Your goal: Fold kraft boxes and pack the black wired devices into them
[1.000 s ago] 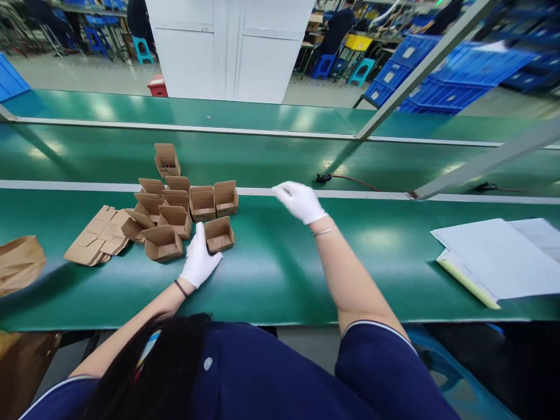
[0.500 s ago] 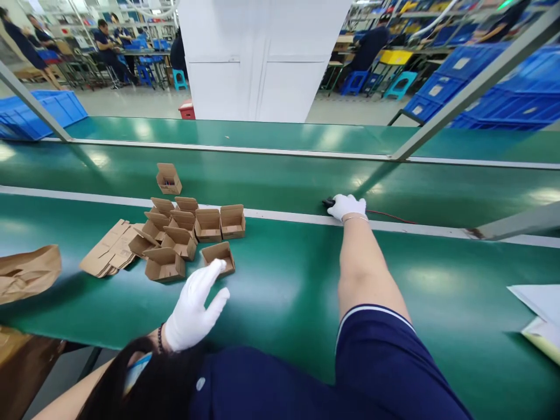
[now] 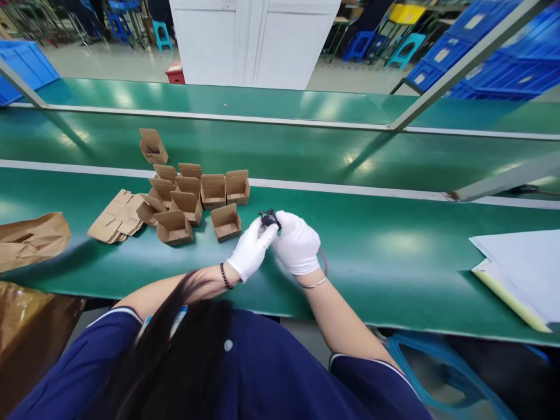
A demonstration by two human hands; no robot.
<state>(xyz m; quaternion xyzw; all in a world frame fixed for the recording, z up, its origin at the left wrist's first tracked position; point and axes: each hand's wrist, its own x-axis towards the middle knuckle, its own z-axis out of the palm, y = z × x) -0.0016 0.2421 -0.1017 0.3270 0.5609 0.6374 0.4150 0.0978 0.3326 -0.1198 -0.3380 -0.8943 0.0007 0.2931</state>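
1. Over the near green bench top (image 3: 394, 256), the right hand (image 3: 297, 244) and left hand (image 3: 251, 252), both in white gloves, meet at a small black part (image 3: 269, 219); the fingertips of both pinch it from either side, just above the surface.
2. A thin red wire (image 3: 322, 259) shows at the right hand's outer edge; most of it is hidden behind the glove, so how it joins the part cannot be made out. The part itself is too small to identify.
3. Just beyond the left hand's fingers sits one open cardboard box (image 3: 226, 222), standing apart from a cluster of open boxes (image 3: 188, 195) further out to that hand's side.
4. Past the cluster lie flat box blanks (image 3: 116, 216), and beyond those a brown paper bag (image 3: 32, 239), cut off by the frame edge.
5. One more lone box (image 3: 153, 146) stands on the far belt, well beyond both hands.
6. Well off to the right hand's side, a stack of white sheets (image 3: 520, 271) runs out of frame.
7. Half a second ago the right hand was stretched out to the far rail, resting on the black part there, while the left hand hovered spread near the single box. Now both have come together close to the body with the part between them, and the wire has come along with it.
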